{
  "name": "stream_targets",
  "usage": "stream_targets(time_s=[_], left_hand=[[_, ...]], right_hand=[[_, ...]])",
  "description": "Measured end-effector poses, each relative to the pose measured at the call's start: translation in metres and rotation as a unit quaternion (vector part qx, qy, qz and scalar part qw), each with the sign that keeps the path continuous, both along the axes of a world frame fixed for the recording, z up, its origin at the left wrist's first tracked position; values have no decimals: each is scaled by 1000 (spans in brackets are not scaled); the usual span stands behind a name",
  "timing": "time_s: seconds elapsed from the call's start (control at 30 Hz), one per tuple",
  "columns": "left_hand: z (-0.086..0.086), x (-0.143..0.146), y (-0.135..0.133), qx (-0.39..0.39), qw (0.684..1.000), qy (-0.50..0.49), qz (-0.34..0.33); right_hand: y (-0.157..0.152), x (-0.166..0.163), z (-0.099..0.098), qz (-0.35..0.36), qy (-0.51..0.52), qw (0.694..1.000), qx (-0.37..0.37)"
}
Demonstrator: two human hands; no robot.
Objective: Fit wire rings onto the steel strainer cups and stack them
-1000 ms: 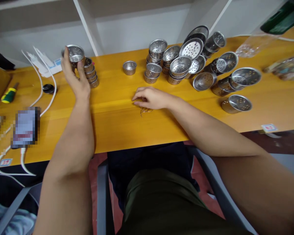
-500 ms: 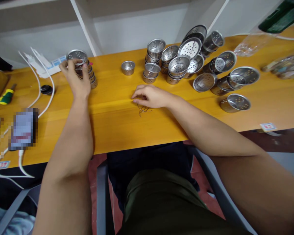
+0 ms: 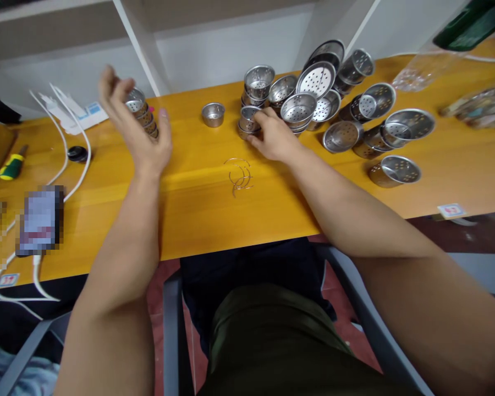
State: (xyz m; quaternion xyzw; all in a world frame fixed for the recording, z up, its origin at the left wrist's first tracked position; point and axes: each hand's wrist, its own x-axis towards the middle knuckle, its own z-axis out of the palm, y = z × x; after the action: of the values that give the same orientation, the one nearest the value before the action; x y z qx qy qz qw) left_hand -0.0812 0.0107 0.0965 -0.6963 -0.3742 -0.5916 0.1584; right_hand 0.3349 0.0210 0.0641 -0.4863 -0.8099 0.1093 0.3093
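My left hand (image 3: 142, 132) is raised with its fingers apart and holds nothing. Just behind it stands a stack of perforated metal cups (image 3: 137, 102), partly hidden by the fingers. My right hand (image 3: 276, 133) has its thumb and fingers closed on the right side of a small metal cup (image 3: 247, 118), stacked on another cup at the front of a cluster. Several thin curved copper-coloured wires (image 3: 241, 177) lie on the table between my forearms. A single small metal cup (image 3: 213, 114) stands upright between my two hands.
More perforated cups (image 3: 299, 110) crowd the back right, some tipped over, with one cup (image 3: 395, 171) nearer the front. A clear plastic bottle (image 3: 424, 69) and a bundle in clear plastic (image 3: 482, 110) lie far right. Left are a phone (image 3: 40, 220), white cables and a screwdriver (image 3: 12, 166).
My left hand has let go of the cup stack and moved slightly right, fingers spreading. My right hand has moved from the wires up and right to the small stacked cups.
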Motion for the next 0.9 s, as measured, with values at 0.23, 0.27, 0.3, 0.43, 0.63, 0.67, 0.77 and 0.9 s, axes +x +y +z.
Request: stream_targets(time_s=[0.23,0.27,0.3,0.43,0.63,0.67,0.77,0.9], left_hand=[[-41,64,-24,-315,916,127,-215],[-50,68,-21,-337,903,135,-231],[-58,71,-19,-354,893,139,-241],[-70,78,-15,-376,887,92,-253],[-48,81,-24,-340,915,35,-216],[-45,81,-26,-342,914,37,-214],[-41,83,-32,-349,910,29,-221],[-40,84,-38,-364,895,9,-256]], right_hand=[[-28,-31,25,122,-9,992,-12],[-33,-38,24,147,-5,989,-6],[-37,-46,23,171,3,985,0],[-49,-70,21,218,64,974,11],[-67,-68,38,216,165,957,-99],[-68,-67,40,230,184,949,-116],[-70,-64,38,243,211,936,-143],[-70,-68,34,205,221,942,-148]])
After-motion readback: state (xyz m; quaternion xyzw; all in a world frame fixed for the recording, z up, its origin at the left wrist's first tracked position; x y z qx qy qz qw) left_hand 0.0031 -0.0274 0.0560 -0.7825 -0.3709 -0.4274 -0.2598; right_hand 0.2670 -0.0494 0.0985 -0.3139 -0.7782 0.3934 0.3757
